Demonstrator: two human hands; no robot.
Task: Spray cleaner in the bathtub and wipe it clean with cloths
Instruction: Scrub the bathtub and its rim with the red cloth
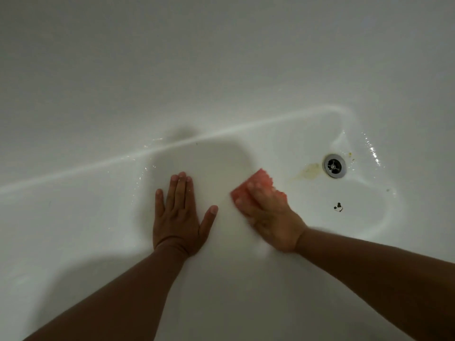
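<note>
The pink cloth (261, 178) lies on the floor of the white tub (98, 217), right of the middle of the view and a little short of the drain. The right hand (270, 217) lies on top of it, palm down, with the fingers stretched over the fabric and pressing it flat against the floor. The far edge and left corner of the cloth stick out past the fingertips. This hand and the cloth are blurred, so finer detail of the grip is lost.

The left hand (178, 215) is just beside it, apart from the cloth. It is released and flat on the tub floor, fingers straight and close together, thumb spread out to the right. It holds nothing.

The round metal drain (334, 166) sits to the right of the cloth in the rounded end of the tub. A yellowish stain (310, 171) spreads on the floor just left of the drain, between it and the cloth. A small dark mark (338, 207) lies nearer, below the drain. Wet glints (373, 151) show on the wall right of the drain, and more along the pale curve (221, 134) where the floor meets the far wall.
</note>
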